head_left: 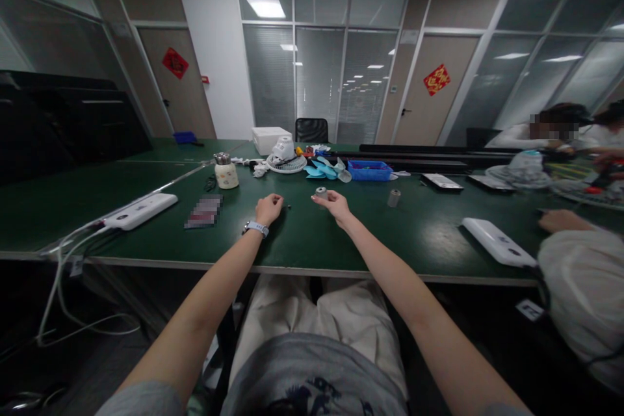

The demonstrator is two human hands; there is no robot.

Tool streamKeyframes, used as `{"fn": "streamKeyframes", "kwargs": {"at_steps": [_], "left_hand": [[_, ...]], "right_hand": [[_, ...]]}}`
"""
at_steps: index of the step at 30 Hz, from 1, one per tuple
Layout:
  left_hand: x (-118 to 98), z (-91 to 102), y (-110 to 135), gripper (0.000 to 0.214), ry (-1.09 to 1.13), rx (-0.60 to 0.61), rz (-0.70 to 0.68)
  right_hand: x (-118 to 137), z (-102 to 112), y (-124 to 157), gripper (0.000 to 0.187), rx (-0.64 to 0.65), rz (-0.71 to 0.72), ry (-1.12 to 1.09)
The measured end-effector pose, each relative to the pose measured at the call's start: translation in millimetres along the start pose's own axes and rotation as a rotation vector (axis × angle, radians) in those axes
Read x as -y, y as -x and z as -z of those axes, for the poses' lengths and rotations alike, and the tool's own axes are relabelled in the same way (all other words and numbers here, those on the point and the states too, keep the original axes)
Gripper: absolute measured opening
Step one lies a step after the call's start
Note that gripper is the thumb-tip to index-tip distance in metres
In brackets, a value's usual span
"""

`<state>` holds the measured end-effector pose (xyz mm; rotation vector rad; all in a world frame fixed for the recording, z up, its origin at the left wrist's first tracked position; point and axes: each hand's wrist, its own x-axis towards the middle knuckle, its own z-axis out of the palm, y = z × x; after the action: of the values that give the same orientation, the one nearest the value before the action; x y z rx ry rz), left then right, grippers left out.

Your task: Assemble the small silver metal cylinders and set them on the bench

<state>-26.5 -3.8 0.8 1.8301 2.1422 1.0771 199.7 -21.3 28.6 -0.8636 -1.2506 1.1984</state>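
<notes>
An office with glass partitions and two brown doors, each bearing a red paper ornament, lies behind a long dark-green table [341, 240]. The person sits at its near edge with both bare arms stretched forward over it.

The small grey cylinder [321, 193] is short and stubby, of dull metal colour, with a paler top. It sits just above the table top near the middle of the table, at the tips of the right hand [336, 203]. That hand's grip is closed on it: thumb and forefinger pinch its side, and the other fingers are loosely bent behind.

The left hand [269, 208] rests on the table a little to the left, well apart from the cylinder, with a pale wristband [256, 228] on the wrist. Its grip is curled into a loose fist, and whether anything lies inside cannot be told. A tiny dark piece [287, 207] lies on the table just beside its knuckles.

A second grey cylinder [394, 197] stands alone further right. Beyond the hands are a cream flask [226, 173], a white fan grille [286, 164], pale blue fan blades [325, 169] and a blue tray [369, 171]. A white power strip [140, 210] lies at the left, and another [497, 242] at the right, beside a co-worker's sleeve [582, 286].
</notes>
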Motion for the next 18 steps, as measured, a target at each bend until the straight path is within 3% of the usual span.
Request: {"fn": "streamKeyframes", "kwargs": {"at_steps": [5, 8, 11, 13, 15, 18], "left_hand": [[0.9, -0.4, -1.1, 0.033, -0.007, -0.004, -0.001], [0.3, 0.6, -0.5, 0.033, -0.002, 0.001, 0.002], [-0.4, 0.9, 0.0, 0.032, 0.004, 0.006, -0.001], [-0.4, 0.5, -0.2, 0.031, 0.003, 0.008, -0.008], [-0.1, -0.1, -0.6, 0.031, 0.000, 0.008, -0.008], [0.6, -0.8, -1.1, 0.031, -0.005, 0.005, 0.003]], "right_hand": [[-6.1, 3.8, -7.2, 0.055, -0.049, 0.150, 0.193], [-4.0, 29.6, -18.8, 0.059, -0.174, 0.290, 0.300], [3.3, 83.8, -25.1, 0.053, -0.450, 0.522, 0.575], [8.5, 129.2, -22.7, 0.049, -0.585, 0.596, 0.769], [12.5, 173.0, -16.0, 0.049, -0.745, 0.572, 0.895], [15.0, 223.9, -4.7, 0.049, -0.956, 0.427, 0.980]]}}
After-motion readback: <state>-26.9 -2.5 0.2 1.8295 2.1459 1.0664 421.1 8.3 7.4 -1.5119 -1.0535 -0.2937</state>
